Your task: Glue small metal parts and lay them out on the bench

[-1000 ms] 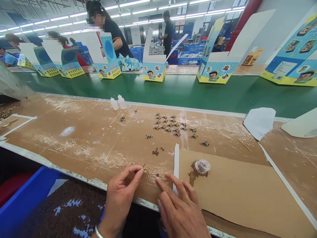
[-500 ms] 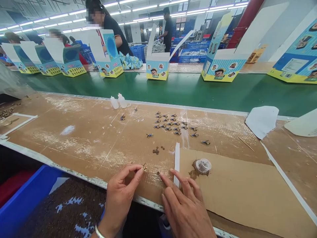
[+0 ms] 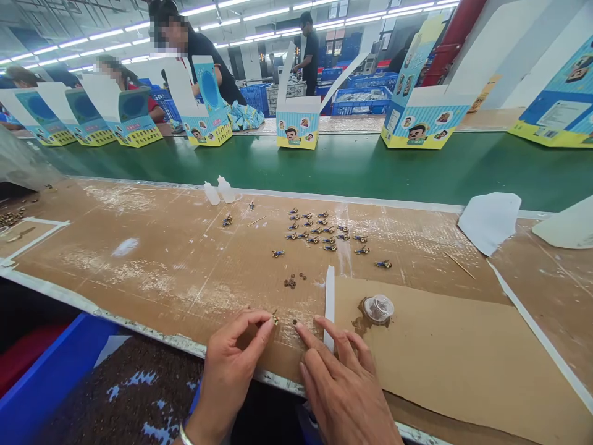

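Left hand (image 3: 231,364) pinches a tiny brown part (image 3: 275,319) at the workbench (image 3: 162,272) front edge. Right hand (image 3: 340,383) lies flat, unclenched, forefinger tip just right of a loose brown bead (image 3: 294,322), which sits between both hands.

My left hand (image 3: 231,364): thumb and forefinger pinched on a tiny brass-coloured part (image 3: 275,319) at the near edge of the workbench (image 3: 152,259). My right hand (image 3: 340,383): flat on the bench, forefinger tip touching a small dark bead (image 3: 295,322). Beyond: loose cluster of beads (image 3: 291,282), rows of small blue-and-gold pieces (image 3: 319,232), clear plastic cap (image 3: 378,308) on cardboard sheet (image 3: 454,358), two white squeeze bottles (image 3: 218,191), green conveyor belt (image 3: 333,167) carrying open printed boxes (image 3: 297,123).
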`<state>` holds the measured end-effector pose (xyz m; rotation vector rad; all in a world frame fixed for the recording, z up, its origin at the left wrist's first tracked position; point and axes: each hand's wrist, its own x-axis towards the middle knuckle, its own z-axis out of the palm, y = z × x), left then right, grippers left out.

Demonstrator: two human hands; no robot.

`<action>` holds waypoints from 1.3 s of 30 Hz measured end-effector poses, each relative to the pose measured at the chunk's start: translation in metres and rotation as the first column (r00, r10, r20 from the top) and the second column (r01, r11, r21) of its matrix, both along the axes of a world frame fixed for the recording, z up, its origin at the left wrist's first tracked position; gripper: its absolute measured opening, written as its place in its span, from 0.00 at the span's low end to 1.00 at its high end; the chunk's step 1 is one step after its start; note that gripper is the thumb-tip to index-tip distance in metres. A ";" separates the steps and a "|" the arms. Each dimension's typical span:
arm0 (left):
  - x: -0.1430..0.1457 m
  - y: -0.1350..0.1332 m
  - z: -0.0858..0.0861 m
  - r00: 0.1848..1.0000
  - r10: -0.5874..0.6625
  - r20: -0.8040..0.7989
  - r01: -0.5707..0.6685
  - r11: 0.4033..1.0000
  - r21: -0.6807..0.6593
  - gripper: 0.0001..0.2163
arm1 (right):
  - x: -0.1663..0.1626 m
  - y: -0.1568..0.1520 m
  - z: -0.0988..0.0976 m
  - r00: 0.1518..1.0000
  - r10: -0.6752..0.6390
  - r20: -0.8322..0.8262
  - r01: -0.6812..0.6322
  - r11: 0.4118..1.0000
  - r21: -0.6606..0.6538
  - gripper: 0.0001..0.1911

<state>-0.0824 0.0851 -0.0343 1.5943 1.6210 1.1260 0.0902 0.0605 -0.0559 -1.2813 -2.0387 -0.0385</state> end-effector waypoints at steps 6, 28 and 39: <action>0.007 0.005 0.013 0.962 -0.210 -0.176 0.200 0.977 -0.071 0.05 | 0.003 -0.009 0.010 0.988 -0.032 -0.149 0.047 0.994 0.095 0.10; 0.006 0.039 0.033 0.786 -0.373 -0.492 0.336 0.927 -0.166 0.07 | 0.107 -0.032 -0.001 0.883 -0.386 -0.267 0.402 0.916 0.007 0.04; 0.010 0.038 0.038 0.748 -0.382 -0.544 0.343 0.923 -0.176 0.07 | 0.107 -0.033 -0.001 0.872 -0.398 -0.284 0.412 0.911 -0.010 0.03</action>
